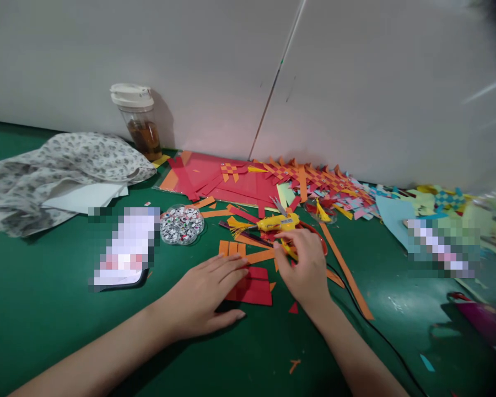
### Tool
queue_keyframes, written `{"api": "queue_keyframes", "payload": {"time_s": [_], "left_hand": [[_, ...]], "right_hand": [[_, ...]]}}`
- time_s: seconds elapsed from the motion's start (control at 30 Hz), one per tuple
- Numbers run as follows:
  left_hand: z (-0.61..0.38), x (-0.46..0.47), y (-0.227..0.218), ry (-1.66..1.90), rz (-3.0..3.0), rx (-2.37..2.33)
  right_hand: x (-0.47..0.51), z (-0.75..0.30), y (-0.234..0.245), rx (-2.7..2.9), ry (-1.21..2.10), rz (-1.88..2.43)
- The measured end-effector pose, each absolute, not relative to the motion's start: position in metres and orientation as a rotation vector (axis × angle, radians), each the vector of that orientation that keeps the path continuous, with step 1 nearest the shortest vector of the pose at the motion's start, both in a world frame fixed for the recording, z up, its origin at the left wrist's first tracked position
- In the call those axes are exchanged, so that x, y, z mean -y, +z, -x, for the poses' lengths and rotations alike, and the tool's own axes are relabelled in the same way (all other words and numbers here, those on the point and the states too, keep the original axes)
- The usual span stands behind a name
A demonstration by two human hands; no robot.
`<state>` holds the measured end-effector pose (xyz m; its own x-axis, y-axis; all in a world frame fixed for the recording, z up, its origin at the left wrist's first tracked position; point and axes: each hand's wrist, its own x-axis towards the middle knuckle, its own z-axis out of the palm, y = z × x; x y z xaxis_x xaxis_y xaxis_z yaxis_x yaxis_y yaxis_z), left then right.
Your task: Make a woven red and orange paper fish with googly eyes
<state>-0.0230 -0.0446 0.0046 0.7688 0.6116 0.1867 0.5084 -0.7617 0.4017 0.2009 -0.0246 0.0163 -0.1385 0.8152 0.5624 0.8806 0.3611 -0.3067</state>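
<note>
My left hand (209, 292) lies flat with fingers extended over a small piece of red paper cut into strips (256, 286). Upright orange paper strips (231, 248) show beyond its fingertips. My right hand (306, 270) has curled fingers, with thumb and index finger at the end of a sideways orange paper strip (260, 256). Its fingertips partly cover that end. Just behind this hand lies a yellow hot glue gun (278, 222), its handle partly hidden and its black cord (376, 331) running toward the lower right.
A clear flower-shaped box of googly eyes (182, 225) and a phone (126, 248) lie left. Behind are red sheets (206, 173) and woven paper fish (314, 179). A lidded tea cup (138, 121) stands by patterned cloth (74, 171). Another phone (440, 248) is right.
</note>
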Motion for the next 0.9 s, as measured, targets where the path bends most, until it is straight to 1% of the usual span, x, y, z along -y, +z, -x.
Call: {"api": "queue_keyframes", "payload": {"time_s": [0.07,0.17,0.23,0.4,0.53,0.63,0.77,0.9], "left_hand": [[0.017,0.044,0.008,0.434,-2.624,-0.877],[0.006,0.038,0.013,0.428,-2.577,-1.052],[-0.003,0.032,0.015,0.407,-2.562,-1.137],[-0.019,0.021,0.013,0.326,-2.529,-1.148],[-0.019,0.020,0.011,0.318,-2.536,-1.154],[-0.017,0.019,0.010,0.335,-2.553,-1.141],[-0.013,0.019,0.008,0.405,-2.556,-1.110],[-0.007,0.019,0.004,0.512,-2.406,-1.130]], "right_hand": [[0.018,-0.212,0.015,1.887,-0.310,1.536],[0.009,-0.228,0.010,1.854,-0.394,1.640],[0.005,-0.235,0.005,1.840,-0.350,1.704],[0.003,-0.236,-0.004,1.752,-0.143,1.800],[0.003,-0.232,-0.006,1.727,-0.099,1.829],[0.003,-0.232,-0.007,1.712,-0.102,1.788],[0.004,-0.236,-0.004,1.636,-0.026,1.690],[0.005,-0.244,0.003,1.584,0.006,1.546]]}}
